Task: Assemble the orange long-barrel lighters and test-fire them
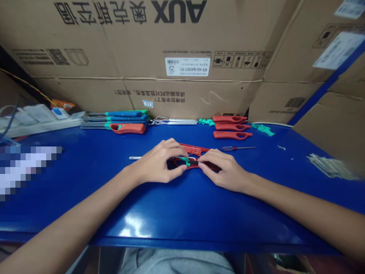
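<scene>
My left hand (155,161) curls over a red lighter casing half, thumb and fingers at its near edge. Inside the casing sit a green trigger (186,161) and a small black cylindrical part (194,163) with a white wire. The fingertips of my right hand (225,169) pinch at the right end of the black part; the exact contact is partly hidden. Just behind lies a second red casing half (192,148), open side up. A metal tube (134,158) sticks out left from under my left hand.
A screwdriver (229,148) lies right of my hands. Behind are assembled lighters (128,128), metal rods (182,122), red casings (231,135) and green parts (264,129). A bag of small parts (332,166) is at right. Cardboard (142,87) walls the back; a power strip (42,123) is left.
</scene>
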`<state>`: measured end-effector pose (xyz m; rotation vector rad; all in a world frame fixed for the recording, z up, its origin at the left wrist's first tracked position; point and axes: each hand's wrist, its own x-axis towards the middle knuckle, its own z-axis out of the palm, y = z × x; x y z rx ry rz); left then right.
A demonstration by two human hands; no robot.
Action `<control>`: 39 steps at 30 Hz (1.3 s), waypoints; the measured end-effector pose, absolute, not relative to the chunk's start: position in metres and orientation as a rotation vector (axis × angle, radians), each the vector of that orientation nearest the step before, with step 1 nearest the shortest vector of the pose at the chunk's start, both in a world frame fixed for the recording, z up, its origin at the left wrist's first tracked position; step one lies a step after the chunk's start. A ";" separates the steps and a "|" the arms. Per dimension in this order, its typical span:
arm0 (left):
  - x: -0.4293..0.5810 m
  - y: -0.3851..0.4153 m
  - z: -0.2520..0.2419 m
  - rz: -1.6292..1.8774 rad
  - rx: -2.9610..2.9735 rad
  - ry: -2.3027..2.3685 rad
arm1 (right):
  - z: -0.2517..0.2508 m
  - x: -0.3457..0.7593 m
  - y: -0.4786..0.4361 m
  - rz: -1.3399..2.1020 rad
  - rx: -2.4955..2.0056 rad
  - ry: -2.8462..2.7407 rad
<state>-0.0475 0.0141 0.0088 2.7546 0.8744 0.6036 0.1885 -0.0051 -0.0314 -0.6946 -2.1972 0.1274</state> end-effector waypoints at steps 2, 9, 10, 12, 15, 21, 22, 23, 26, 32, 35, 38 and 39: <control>-0.040 0.012 0.004 0.558 2.753 0.903 | -0.031 0.188 -0.005 0.126 -0.694 -2.192; -0.036 0.012 -0.002 0.555 2.675 0.923 | -0.030 0.187 -0.006 0.137 -0.705 -2.182; -0.036 0.013 -0.001 0.553 2.673 0.917 | -0.030 0.187 -0.006 0.142 -0.706 -2.178; -0.036 0.013 -0.001 0.544 2.672 0.914 | -0.031 0.187 -0.007 0.150 -0.711 -2.173; -0.037 0.013 0.000 0.524 2.680 0.904 | -0.031 0.188 -0.007 0.157 -0.710 -2.176; -0.039 0.014 0.003 0.499 2.698 0.867 | -0.032 0.188 -0.007 0.161 -0.707 -2.179; -0.040 0.014 0.003 0.499 2.699 0.868 | -0.032 0.188 -0.007 0.163 -0.708 -2.181; -0.040 0.014 0.004 0.499 2.701 0.871 | -0.032 0.188 -0.007 0.168 -0.711 -2.184; -0.040 0.013 0.004 0.504 2.698 0.880 | -0.032 0.188 -0.007 0.180 -0.730 -2.195; -0.041 0.013 0.004 0.512 2.698 0.856 | -0.030 0.189 -0.006 0.159 -0.724 -2.238; -0.041 0.013 0.004 0.495 2.695 0.865 | -0.030 0.189 -0.005 0.155 -0.699 -2.254; -0.041 0.013 0.004 0.471 2.688 0.877 | -0.030 0.189 -0.005 0.147 -0.672 -2.263; -0.041 0.013 0.004 0.467 2.686 0.878 | -0.030 0.189 -0.005 0.145 -0.667 -2.265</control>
